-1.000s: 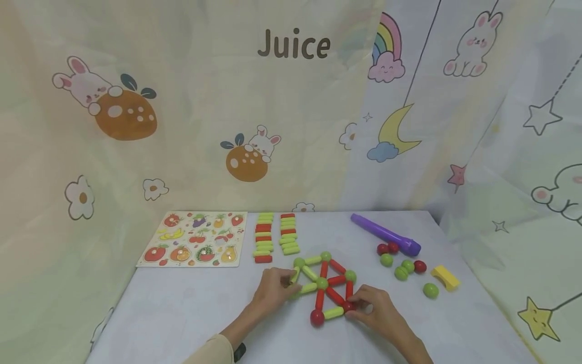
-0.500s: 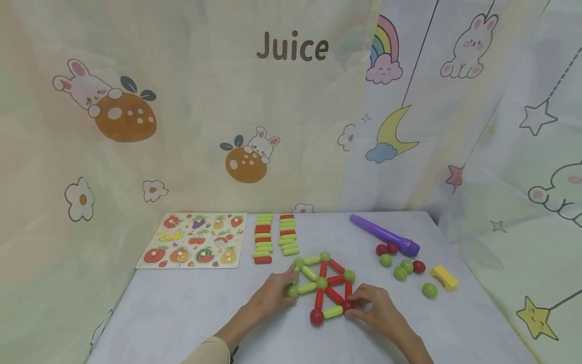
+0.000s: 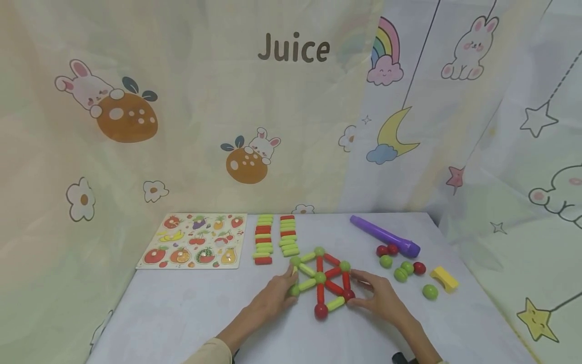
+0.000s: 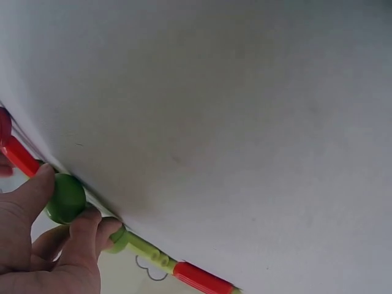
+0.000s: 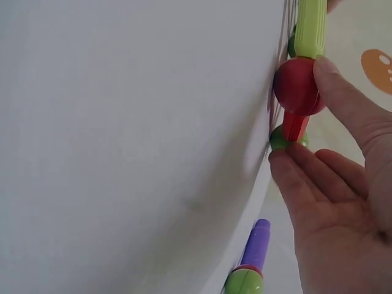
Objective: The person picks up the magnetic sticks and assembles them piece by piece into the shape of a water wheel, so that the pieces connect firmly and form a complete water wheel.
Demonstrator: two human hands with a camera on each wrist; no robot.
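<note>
Item: rod-and-ball frame (image 3: 320,280). My left hand (image 3: 273,296) pinches its green ball (image 4: 65,198); my right hand (image 3: 379,298), fingers straight, touches its red ball (image 5: 297,86). Slide both evenly.

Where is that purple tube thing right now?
In the head view, the purple tube lies slanted on the table's far right side, just behind two red balls, untouched by either hand.

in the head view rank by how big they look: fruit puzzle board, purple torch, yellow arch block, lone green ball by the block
1. Flat wooden fruit puzzle board
2. Purple plastic torch
3. Yellow arch-shaped block
4. Lone green ball, close to the block in apparent size, so that order is unsure.
</note>
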